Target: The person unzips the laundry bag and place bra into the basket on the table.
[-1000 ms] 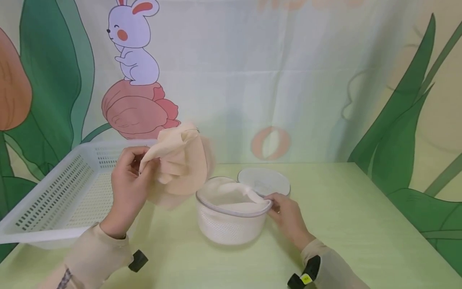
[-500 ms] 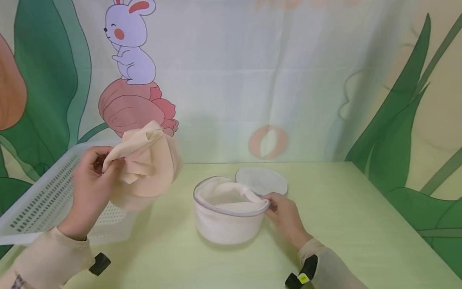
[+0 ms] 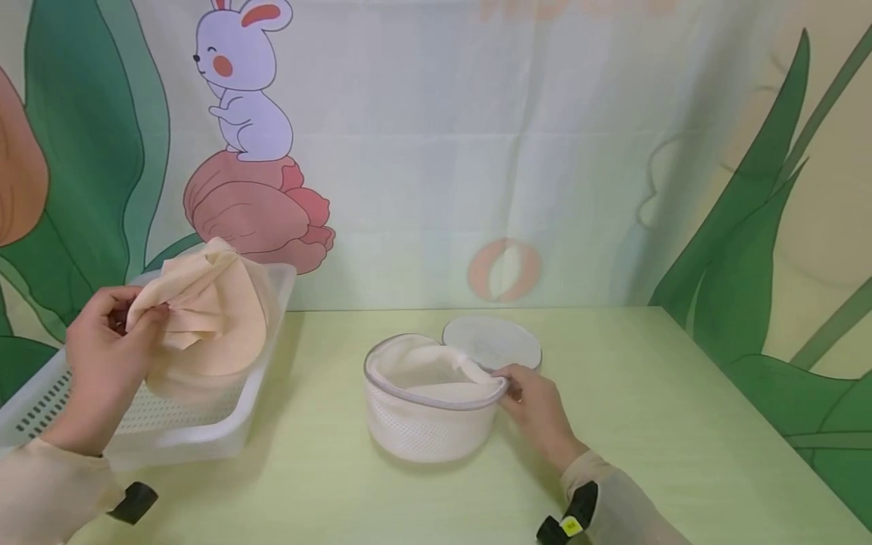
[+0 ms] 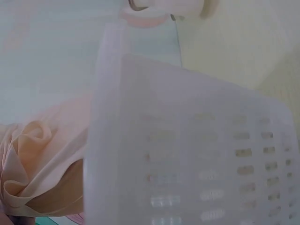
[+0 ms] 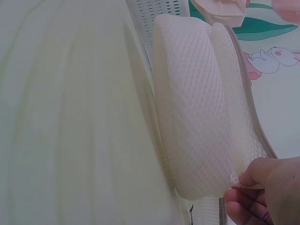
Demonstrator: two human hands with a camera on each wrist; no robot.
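My left hand (image 3: 109, 352) pinches a soft peach garment (image 3: 214, 314), folded and rounded like a bra cup, between thumb and fingers. It hangs over the white plastic basket (image 3: 228, 435) at the left; in the left wrist view the garment (image 4: 51, 159) shows beside the basket's perforated wall (image 4: 154, 93). At the centre stands a round white mesh laundry bag (image 3: 429, 431) with a grey zip edge. My right hand (image 3: 541, 412) pinches that rim on its right side. From the right wrist, the mesh bag (image 5: 192, 103) looks open at the top. Much of its inside is hidden.
The bag's round mesh lid (image 3: 492, 344) lies folded back behind it on the pale green table (image 3: 654, 431). A printed cloth backdrop (image 3: 409, 151) with a rabbit and leaves rises along the table's far edge.
My left hand has carried the peach garment left, away from the mesh bag to over the basket. The right hand keeps its pinch on the rim, and the bag stays in place.
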